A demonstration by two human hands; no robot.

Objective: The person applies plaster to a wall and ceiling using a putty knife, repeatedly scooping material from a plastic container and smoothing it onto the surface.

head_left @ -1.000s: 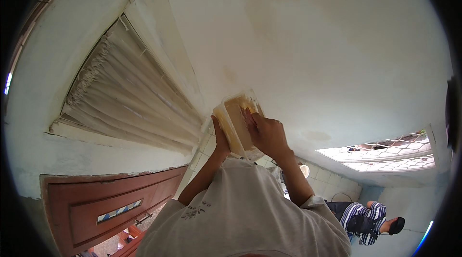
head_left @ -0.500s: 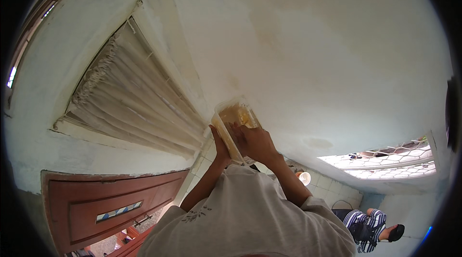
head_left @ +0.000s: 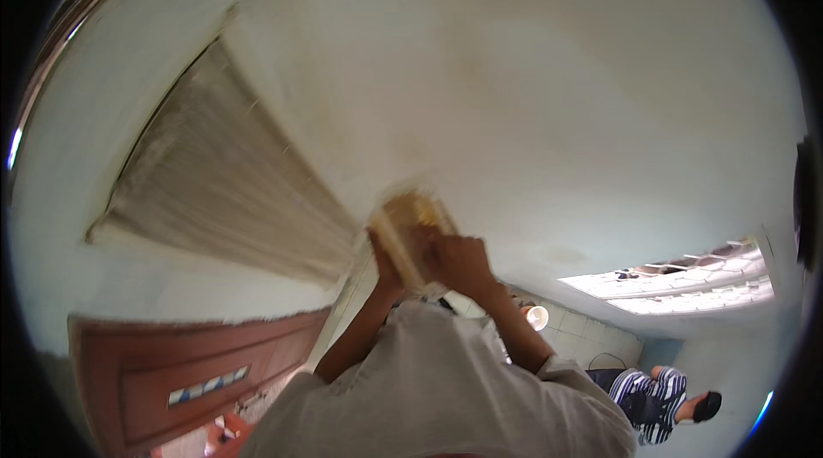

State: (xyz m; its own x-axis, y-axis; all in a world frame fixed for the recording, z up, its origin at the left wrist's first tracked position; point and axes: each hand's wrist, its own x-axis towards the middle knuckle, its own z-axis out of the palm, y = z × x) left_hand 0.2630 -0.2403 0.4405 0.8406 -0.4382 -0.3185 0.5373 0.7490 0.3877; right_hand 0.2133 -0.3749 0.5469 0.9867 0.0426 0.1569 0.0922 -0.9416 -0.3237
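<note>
A clear plastic container, box-shaped and blurred, is held in front of my chest. My left hand grips it along its left side, the thumb near the rim. Inside the container lies something pale yellow, too smeared to name. My right hand reaches over the container with its fingers curled down into it. What those fingers hold, if anything, is hidden.
A curtained window and a reddish-brown door are on the left. At right there is a grilled window opening. An orange-and-white round vessel stands beyond my right arm. Another person in striped clothing is at lower right.
The container and both hands have shifted slightly left in the picture and are more blurred. My right hand is more tightly curled. The whole view has tilted a little.
</note>
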